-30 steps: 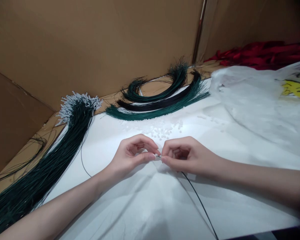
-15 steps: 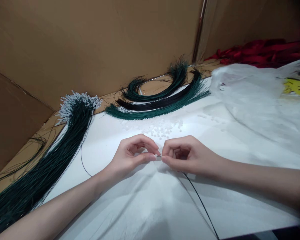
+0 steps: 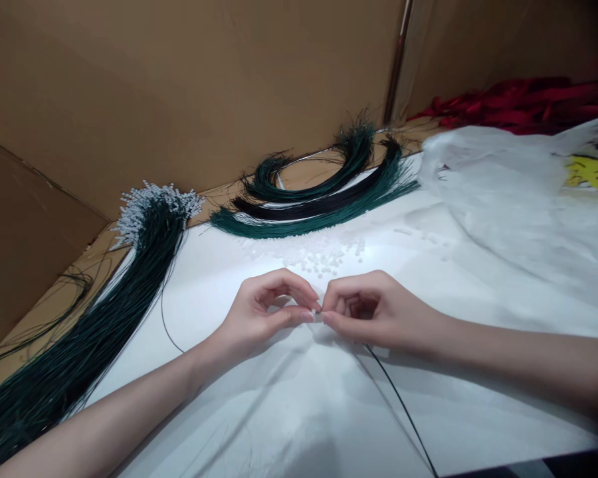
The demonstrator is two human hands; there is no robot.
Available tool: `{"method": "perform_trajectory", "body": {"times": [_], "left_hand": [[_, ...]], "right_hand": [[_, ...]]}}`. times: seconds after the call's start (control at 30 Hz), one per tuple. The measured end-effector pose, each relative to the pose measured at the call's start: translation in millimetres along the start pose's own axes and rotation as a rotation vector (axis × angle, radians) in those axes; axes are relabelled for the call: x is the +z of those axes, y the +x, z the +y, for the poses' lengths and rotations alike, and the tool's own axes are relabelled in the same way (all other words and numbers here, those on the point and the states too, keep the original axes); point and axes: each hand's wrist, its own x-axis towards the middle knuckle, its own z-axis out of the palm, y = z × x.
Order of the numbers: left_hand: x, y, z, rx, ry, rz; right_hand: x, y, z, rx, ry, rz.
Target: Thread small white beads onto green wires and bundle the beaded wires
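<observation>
My left hand (image 3: 269, 305) is closed in a pinch, its thumb and forefinger around a tiny pale bead (image 3: 315, 313) that is mostly covered by the fingertips. Facing it, my right hand (image 3: 373, 309) pinches the end of a thin dark cord (image 3: 397, 393). The cord runs out below that hand to the front edge of the white sheet. Both sets of fingertips almost meet, and whether the cord's end is inside the bead is too small to tell. Just beyond the hands lie many loose small white beads (image 3: 319, 257).
A long bundle of dark green cords (image 3: 124, 302) with white-tipped ends lies on the left. Curved green and black cord bundles (image 3: 309, 209) rest at the back against a cardboard wall (image 3: 204, 86). On the right are a clear plastic bag (image 3: 518, 199) and red ribbons (image 3: 523, 103).
My left fingertips have shifted slightly right, closer to my right fingertips. Everything else looks the same.
</observation>
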Motion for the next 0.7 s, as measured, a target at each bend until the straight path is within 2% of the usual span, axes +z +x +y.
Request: {"method": "perform_trajectory", "body": {"times": [0.7], "left_hand": [[0.8,0.3,-2.1,0.019,0.072,0.002]], "right_hand": [[-0.3,-0.8,2.2,-0.042,-0.034,0.007]]}}
